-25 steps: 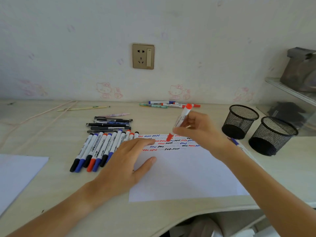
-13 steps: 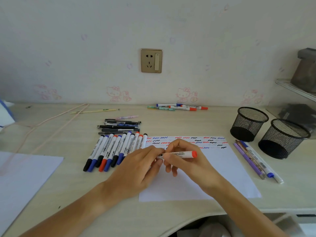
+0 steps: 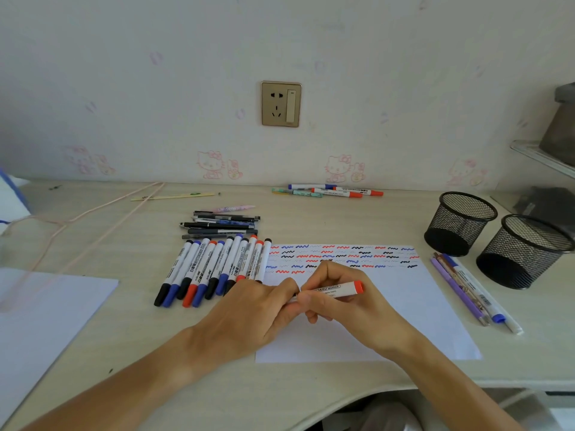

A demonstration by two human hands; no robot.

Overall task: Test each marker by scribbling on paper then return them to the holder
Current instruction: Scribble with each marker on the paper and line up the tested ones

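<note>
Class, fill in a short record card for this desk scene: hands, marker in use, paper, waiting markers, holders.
Left hand: left hand pinches the near end of the marker
Right hand: right hand grips the white marker with the red end, held level over the paper
Paper: white sheet with red, blue and black squiggles along its far edge
Waiting markers: row of white capped markers left of the sheet
Holders: two black mesh cups, right of the sheet

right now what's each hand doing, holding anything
Left hand: fingers pinch the left end of the red marker.
Right hand: grips the same marker's barrel.
</note>
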